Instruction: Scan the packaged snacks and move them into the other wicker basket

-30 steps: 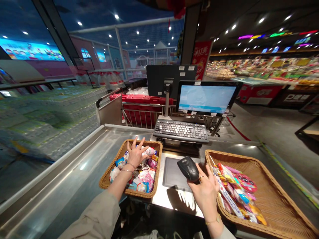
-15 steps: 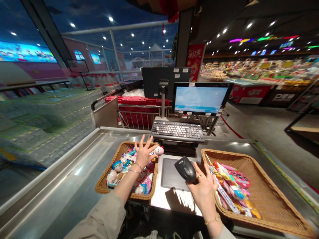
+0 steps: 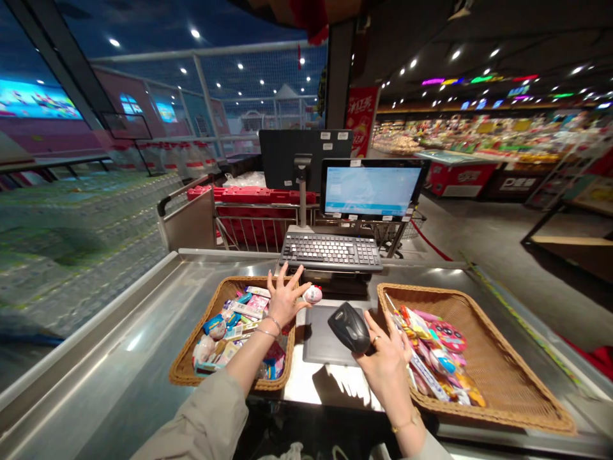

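My left hand (image 3: 286, 302) is above the right edge of the left wicker basket (image 3: 178, 369). It pinches a small pink and white egg-shaped item (image 3: 313, 294) between thumb and forefinger, the other fingers spread. Packaged sweets and small toys (image 3: 230, 326) fill that basket. My right hand (image 3: 385, 361) holds a black barcode scanner (image 3: 349, 327) over a grey flat plate (image 3: 318, 342) set in the counter, its head pointing up and left. Just right of this hand, the larger wicker basket (image 3: 507, 358) holds a heap of colourful packets (image 3: 438, 354) on its left side.
Behind the plate stands a black keyboard (image 3: 330, 250), with a lit monitor (image 3: 368, 190) and a second dark screen (image 3: 306, 156) beyond. A raised rim (image 3: 90, 313) edges the steel counter (image 3: 143, 338) on the left. Bottle packs (image 3: 86, 236) are stacked outside it.
My left hand has moved the egg-shaped item slightly away from the left basket, toward the scanner. The right hand keeps the scanner over the plate. The whole view has shifted a little.
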The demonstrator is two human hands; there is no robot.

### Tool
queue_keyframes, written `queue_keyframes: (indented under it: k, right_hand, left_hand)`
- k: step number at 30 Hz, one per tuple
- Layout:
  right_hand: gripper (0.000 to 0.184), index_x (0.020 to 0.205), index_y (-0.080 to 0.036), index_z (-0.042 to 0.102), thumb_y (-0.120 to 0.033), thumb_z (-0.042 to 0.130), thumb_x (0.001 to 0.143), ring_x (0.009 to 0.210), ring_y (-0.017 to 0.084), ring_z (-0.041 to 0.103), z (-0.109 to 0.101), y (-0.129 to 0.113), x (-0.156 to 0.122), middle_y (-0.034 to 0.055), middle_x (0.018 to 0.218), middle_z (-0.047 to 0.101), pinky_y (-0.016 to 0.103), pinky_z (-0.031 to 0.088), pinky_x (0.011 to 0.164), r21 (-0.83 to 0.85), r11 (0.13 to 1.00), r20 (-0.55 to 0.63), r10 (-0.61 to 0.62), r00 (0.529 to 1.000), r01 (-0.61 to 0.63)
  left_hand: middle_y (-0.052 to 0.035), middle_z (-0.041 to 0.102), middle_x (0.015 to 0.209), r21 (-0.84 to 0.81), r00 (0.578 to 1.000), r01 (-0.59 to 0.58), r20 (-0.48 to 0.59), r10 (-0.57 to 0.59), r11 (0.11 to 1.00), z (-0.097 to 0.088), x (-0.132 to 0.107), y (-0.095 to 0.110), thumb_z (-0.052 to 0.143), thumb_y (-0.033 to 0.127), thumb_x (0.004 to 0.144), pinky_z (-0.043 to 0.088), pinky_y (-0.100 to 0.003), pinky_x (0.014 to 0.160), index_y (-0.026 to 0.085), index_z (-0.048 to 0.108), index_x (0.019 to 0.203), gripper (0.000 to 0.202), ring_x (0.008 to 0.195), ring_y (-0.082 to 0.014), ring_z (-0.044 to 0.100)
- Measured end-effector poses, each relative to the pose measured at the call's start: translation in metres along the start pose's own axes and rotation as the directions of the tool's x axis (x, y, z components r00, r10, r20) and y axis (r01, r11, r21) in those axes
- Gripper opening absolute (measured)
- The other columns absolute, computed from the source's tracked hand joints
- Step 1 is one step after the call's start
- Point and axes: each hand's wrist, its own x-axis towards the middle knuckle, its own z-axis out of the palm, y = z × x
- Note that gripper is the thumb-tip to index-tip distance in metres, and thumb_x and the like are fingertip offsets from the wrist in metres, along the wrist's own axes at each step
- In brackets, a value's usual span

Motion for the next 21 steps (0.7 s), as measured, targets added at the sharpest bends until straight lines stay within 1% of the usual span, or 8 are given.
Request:
queue_keyframes:
  k: [7, 12, 21]
  right_hand:
    - [0.016, 0.081, -0.026, 0.07, -0.026, 0.057, 0.072, 0.139, 0.035, 0.033, -0.002, 0.004, 0.0, 0.0001, 0.128, 0.064, 0.063, 0.022, 0.106, -0.023, 0.999, -0.021, -0.029, 0.999, 0.029]
    - [0.019, 0.085, -0.028, 0.071, -0.025, 0.057, 0.071, 0.139, 0.034, 0.034, -0.002, 0.006, 0.0, -0.0014, 0.128, 0.064, 0.062, 0.022, 0.107, -0.027, 0.999, -0.028, -0.039, 0.999, 0.038]
    - [0.023, 0.09, -0.028, 0.072, -0.025, 0.058, 0.072, 0.14, 0.034, 0.032, -0.003, 0.008, -0.001, -0.0008, 0.128, 0.064, 0.063, 0.021, 0.108, -0.033, 0.999, -0.007, -0.034, 0.999, 0.034]
  left_hand:
    - [0.0015, 0.042, 0.151, -0.021, 0.999, -0.03, 0.01, 0.031, 0.999, 0.006, 0.005, 0.008, 0.074, 0.054, 0.071, 0.006, -0.072, 0.111, 0.043, 0.064, 0.118, 0.049, 0.145, -0.0398, 0.02]
    - [0.0004, 0.043, 0.151, -0.027, 0.999, -0.038, 0.013, 0.039, 0.999, 0.006, 0.008, 0.012, 0.075, 0.055, 0.068, 0.009, -0.073, 0.11, 0.043, 0.065, 0.117, 0.052, 0.144, -0.0406, 0.021]
    - [-0.0008, 0.043, 0.151, -0.031, 0.999, -0.038, 0.026, 0.039, 0.999, 0.009, 0.009, 0.015, 0.078, 0.049, 0.069, 0.009, -0.072, 0.11, 0.043, 0.064, 0.119, 0.053, 0.145, -0.04, 0.02]
